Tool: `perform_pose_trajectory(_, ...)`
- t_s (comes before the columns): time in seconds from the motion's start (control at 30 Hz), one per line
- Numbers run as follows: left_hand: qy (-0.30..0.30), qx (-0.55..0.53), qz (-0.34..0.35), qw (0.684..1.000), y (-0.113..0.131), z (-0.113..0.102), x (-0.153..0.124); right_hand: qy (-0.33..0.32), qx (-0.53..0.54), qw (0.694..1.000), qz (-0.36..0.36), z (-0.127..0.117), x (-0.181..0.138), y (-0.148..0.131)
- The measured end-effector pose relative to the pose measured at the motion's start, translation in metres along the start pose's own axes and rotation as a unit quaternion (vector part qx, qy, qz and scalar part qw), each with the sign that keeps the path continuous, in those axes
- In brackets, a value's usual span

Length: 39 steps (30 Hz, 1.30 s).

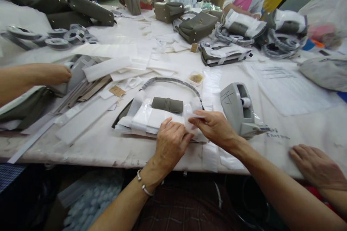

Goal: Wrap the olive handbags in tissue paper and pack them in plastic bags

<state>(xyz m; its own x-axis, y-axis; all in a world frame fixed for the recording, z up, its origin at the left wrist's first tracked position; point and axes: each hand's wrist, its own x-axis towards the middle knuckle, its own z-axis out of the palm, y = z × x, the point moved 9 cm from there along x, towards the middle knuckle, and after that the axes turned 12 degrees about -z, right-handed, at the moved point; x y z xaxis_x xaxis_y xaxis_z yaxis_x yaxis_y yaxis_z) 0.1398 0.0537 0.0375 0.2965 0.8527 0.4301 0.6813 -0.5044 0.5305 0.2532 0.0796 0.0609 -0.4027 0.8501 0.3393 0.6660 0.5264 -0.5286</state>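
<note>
A flat olive handbag (167, 104) wrapped in white protective paper lies at the near table edge, its grey handle (170, 80) arching behind it. My left hand (170, 140) rests on the wrapping's front edge, fingers curled and pressing the paper down. My right hand (215, 126) is just to the right, thumb and fingers pinched on a piece of translucent tape or film (193, 117) at the wrapping's right corner. The two hands nearly touch.
A grey tape dispenser (240, 108) stands right of my hands. Another person's hand (316, 166) lies flat at the near right, another's arm (35, 75) reaches in from the left. White paper strips (108, 66), tape rolls (58, 41), wrapped bags (225, 54) and olive bags (196, 25) cover the far table.
</note>
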Motion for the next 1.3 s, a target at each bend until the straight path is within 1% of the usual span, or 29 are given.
perform_pose_trajectory(0.07,-0.004,0.004,-0.012,1.000,0.000,0.002,0.001,-0.002,-0.032,0.999,0.032,0.003,-0.002,0.012)
perform_pose_trajectory(0.17,-0.003,0.017,-0.024,1.000,0.000,0.004,0.002,-0.001,-0.062,0.996,0.059,0.007,-0.004,0.025)
perform_pose_trajectory(0.3,0.016,0.039,-0.029,0.999,0.002,0.005,0.003,-0.004,-0.024,0.997,0.074,0.020,-0.004,0.039)
perform_pose_trajectory(0.37,0.020,0.048,-0.028,0.998,0.002,0.006,0.003,0.015,-0.001,0.997,0.072,0.025,-0.004,0.044)
perform_pose_trajectory(0.47,0.023,0.058,-0.029,0.998,0.002,0.006,0.003,0.059,0.018,0.995,0.082,0.027,-0.008,0.051)
perform_pose_trajectory(0.53,0.015,0.077,-0.027,0.997,0.003,0.007,0.003,0.084,0.028,0.990,0.111,0.028,-0.012,0.058)
perform_pose_trajectory(0.6,-0.006,0.106,-0.020,0.994,0.005,0.011,0.003,0.091,0.034,0.985,0.146,0.029,-0.016,0.065)
perform_pose_trajectory(0.67,-0.025,0.130,-0.009,0.991,0.007,0.015,0.003,0.083,0.034,0.981,0.170,0.030,-0.016,0.069)
perform_pose_trajectory(0.73,-0.022,0.137,0.011,0.990,0.011,0.017,0.002,0.069,0.036,0.981,0.180,0.031,-0.014,0.071)
perform_pose_trajectory(0.83,-0.006,0.121,0.071,0.990,0.020,0.018,-0.002,0.048,0.049,0.979,0.192,0.033,-0.010,0.074)
perform_pose_trajectory(0.9,-0.021,0.111,0.098,0.989,0.023,0.022,-0.005,0.035,0.062,0.976,0.207,0.036,-0.009,0.077)
perform_pose_trajectory(1.03,-0.090,0.113,0.077,0.986,0.019,0.034,-0.006,0.022,0.063,0.973,0.219,0.039,-0.007,0.082)
perform_pose_trajectory(1.1,-0.112,0.121,0.068,0.984,0.020,0.037,-0.006,0.018,0.054,0.975,0.216,0.040,-0.006,0.083)
perform_pose_trajectory(1.2,-0.117,0.131,0.067,0.982,0.022,0.039,-0.006,0.003,0.033,0.974,0.223,0.038,-0.004,0.084)
perform_pose_trajectory(1.3,-0.117,0.139,0.059,0.982,0.022,0.040,-0.006,-0.023,-0.018,0.970,0.242,0.034,0.002,0.084)
